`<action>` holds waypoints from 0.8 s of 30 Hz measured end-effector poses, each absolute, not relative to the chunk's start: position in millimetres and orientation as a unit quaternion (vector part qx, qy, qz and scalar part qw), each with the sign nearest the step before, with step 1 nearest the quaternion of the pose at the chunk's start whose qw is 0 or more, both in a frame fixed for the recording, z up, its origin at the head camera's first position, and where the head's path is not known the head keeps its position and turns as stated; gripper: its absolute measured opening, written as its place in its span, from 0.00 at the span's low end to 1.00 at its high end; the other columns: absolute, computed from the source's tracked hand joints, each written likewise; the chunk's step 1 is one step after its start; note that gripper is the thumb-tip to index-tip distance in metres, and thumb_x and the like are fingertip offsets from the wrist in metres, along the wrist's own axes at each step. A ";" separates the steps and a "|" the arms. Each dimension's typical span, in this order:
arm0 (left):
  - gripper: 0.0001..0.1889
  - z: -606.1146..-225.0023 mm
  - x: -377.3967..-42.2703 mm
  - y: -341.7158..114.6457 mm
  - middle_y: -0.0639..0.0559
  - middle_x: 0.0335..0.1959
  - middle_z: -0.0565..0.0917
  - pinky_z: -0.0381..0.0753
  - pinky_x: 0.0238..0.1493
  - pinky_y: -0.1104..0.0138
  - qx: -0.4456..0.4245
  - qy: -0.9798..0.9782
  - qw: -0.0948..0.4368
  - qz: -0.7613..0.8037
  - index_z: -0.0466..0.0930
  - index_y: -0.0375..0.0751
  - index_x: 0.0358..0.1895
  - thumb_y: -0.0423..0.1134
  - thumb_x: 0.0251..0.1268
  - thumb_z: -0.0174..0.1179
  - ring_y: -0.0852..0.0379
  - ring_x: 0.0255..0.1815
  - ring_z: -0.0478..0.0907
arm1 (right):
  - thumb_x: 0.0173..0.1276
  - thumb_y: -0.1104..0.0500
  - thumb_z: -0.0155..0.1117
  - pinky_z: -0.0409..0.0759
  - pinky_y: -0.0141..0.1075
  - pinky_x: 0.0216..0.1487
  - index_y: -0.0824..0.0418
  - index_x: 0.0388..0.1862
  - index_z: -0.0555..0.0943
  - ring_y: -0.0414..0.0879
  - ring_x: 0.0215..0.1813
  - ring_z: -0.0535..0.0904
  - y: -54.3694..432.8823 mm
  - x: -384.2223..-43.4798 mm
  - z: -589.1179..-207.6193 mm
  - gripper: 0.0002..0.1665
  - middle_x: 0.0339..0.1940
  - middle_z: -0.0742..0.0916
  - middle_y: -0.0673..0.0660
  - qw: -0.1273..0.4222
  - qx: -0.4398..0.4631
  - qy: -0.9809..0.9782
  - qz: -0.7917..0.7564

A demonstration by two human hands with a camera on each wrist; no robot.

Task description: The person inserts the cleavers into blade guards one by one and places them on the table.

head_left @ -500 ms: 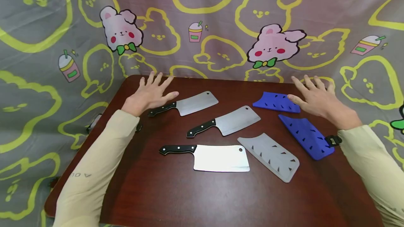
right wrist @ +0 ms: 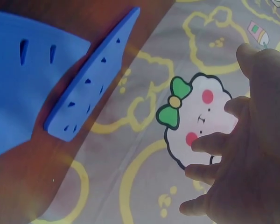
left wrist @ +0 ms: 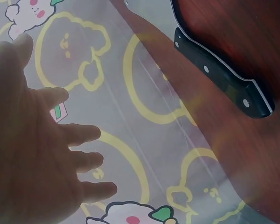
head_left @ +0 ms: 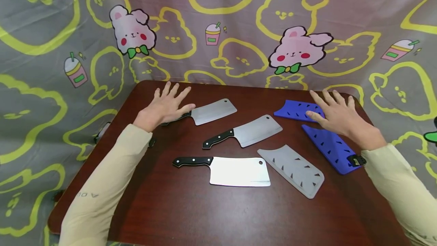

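My left hand (head_left: pixel 163 105), fingers spread, hovers above the handle of the farthest cleaver (head_left: pixel 215 112) and hides part of that handle. In the left wrist view the black riveted handle (left wrist: pixel 224 74) lies apart from the fingers. My right hand (head_left: pixel 339 116) is also spread wide, over the two blue blade sheaths (head_left: pixel 296 110) at the right; its thumb overlaps the far one in the head view. A second cleaver (head_left: pixel 258 131) lies mid-table, and a third, bright-bladed cleaver (head_left: pixel 239 171) lies nearer. Beside its blade rests a grey slotted sheath (head_left: pixel 293 170). Neither hand holds anything.
Everything lies on a dark red-brown table (head_left: pixel 191 215) with rounded corners. A patterned cloth (head_left: pixel 239 18) with cartoon bears and rabbits hangs behind the table and along its left side. A black wrist strap piece (head_left: pixel 356 160) shows at the right cuff.
Both hands have come down slightly toward the table, the right one also shifting a little left. The cleavers and sheaths lie as before.
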State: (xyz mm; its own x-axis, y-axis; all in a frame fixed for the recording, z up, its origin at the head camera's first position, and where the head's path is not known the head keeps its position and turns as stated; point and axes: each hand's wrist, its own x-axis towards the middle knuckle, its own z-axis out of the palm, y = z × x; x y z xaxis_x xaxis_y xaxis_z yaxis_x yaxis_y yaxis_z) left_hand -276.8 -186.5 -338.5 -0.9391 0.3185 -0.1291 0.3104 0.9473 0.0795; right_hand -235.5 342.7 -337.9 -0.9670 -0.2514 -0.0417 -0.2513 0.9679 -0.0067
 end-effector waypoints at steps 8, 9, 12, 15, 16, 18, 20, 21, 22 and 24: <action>0.42 -340.4 -266.8 -179.2 0.37 0.80 0.43 0.37 0.73 0.34 0.167 0.983 0.068 0.032 0.38 0.58 0.80 0.72 0.70 0.34 0.34 0.81 0.30 | 0.74 0.32 0.43 0.37 0.76 0.66 0.49 0.81 0.36 0.76 0.76 0.43 331.5 -222.3 -348.0 0.49 0.77 0.52 0.76 0.036 -0.149 0.987 -0.049; 0.41 -341.5 -265.5 -177.6 0.37 0.80 0.44 0.38 0.73 0.34 0.171 0.983 0.065 0.033 0.39 0.58 0.80 0.71 0.70 0.35 0.34 0.81 0.32 | 0.74 0.33 0.44 0.39 0.76 0.66 0.50 0.81 0.37 0.76 0.76 0.44 330.2 -220.9 -349.7 0.49 0.77 0.53 0.76 0.034 -0.153 0.986 -0.056; 0.40 -344.8 -261.9 -172.8 0.36 0.80 0.47 0.42 0.73 0.35 0.184 0.980 0.056 0.042 0.42 0.56 0.80 0.69 0.72 0.37 0.34 0.81 0.36 | 0.75 0.36 0.47 0.43 0.74 0.68 0.52 0.81 0.39 0.76 0.75 0.48 327.0 -217.5 -353.3 0.48 0.76 0.56 0.77 0.026 -0.167 0.983 -0.076; 0.40 -348.7 -257.2 -168.7 0.36 0.79 0.50 0.46 0.73 0.35 0.196 0.978 0.048 0.047 0.43 0.55 0.80 0.68 0.72 0.40 0.34 0.80 0.40 | 0.75 0.39 0.50 0.47 0.72 0.68 0.54 0.81 0.41 0.76 0.74 0.51 322.2 -214.4 -356.3 0.47 0.75 0.59 0.77 0.017 -0.183 0.978 -0.099; 0.40 -349.5 -255.3 -167.4 0.36 0.79 0.51 0.46 0.73 0.35 0.199 0.978 0.049 0.049 0.44 0.54 0.80 0.67 0.72 0.41 0.34 0.80 0.41 | 0.75 0.39 0.50 0.48 0.72 0.68 0.54 0.81 0.41 0.76 0.74 0.51 319.7 -213.5 -356.9 0.48 0.74 0.59 0.76 0.016 -0.187 0.976 -0.109; 0.40 -351.5 -251.5 -163.8 0.36 0.78 0.52 0.47 0.73 0.35 0.208 0.975 0.048 0.056 0.44 0.54 0.80 0.67 0.71 0.42 0.33 0.80 0.42 | 0.74 0.40 0.52 0.49 0.72 0.68 0.55 0.81 0.42 0.76 0.74 0.52 314.4 -211.6 -358.8 0.48 0.75 0.59 0.76 0.016 -0.191 0.973 -0.132; 0.41 -353.4 -247.1 -159.8 0.37 0.78 0.53 0.48 0.72 0.35 0.217 0.973 0.047 0.063 0.44 0.54 0.80 0.67 0.71 0.43 0.33 0.80 0.43 | 0.74 0.41 0.54 0.49 0.72 0.68 0.54 0.81 0.42 0.76 0.74 0.51 309.1 -209.9 -362.6 0.48 0.75 0.59 0.75 0.019 -0.193 0.969 -0.151; 0.41 -354.1 -244.8 -157.8 0.37 0.78 0.53 0.49 0.72 0.35 0.222 0.972 0.047 0.067 0.44 0.54 0.80 0.67 0.71 0.44 0.33 0.80 0.44 | 0.73 0.41 0.54 0.49 0.72 0.68 0.54 0.81 0.42 0.76 0.75 0.51 306.5 -208.8 -364.7 0.49 0.75 0.59 0.75 0.021 -0.194 0.968 -0.158; 0.40 -355.0 -242.5 -155.9 0.37 0.78 0.53 0.49 0.72 0.36 0.226 0.970 0.047 0.072 0.45 0.54 0.80 0.67 0.71 0.44 0.34 0.80 0.44 | 0.73 0.41 0.55 0.50 0.73 0.68 0.55 0.81 0.43 0.76 0.75 0.51 304.2 -207.6 -366.8 0.49 0.75 0.59 0.75 0.022 -0.197 0.966 -0.164; 0.40 -357.1 -237.8 -152.6 0.37 0.78 0.55 0.51 0.72 0.36 0.232 0.968 0.045 0.080 0.46 0.54 0.79 0.67 0.71 0.44 0.34 0.80 0.45 | 0.72 0.42 0.56 0.50 0.72 0.68 0.55 0.81 0.43 0.76 0.75 0.51 300.1 -205.1 -370.7 0.50 0.76 0.59 0.75 0.024 -0.200 0.964 -0.174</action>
State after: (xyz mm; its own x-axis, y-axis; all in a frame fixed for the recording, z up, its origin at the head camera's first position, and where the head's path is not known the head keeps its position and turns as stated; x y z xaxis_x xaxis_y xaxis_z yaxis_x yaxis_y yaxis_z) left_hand -237.8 -152.6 -357.1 -0.8879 0.4572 -0.0509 0.4427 0.8793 0.1756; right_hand -205.1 300.1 -370.7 -0.9192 -0.3930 0.0231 -0.3763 0.8601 -0.3445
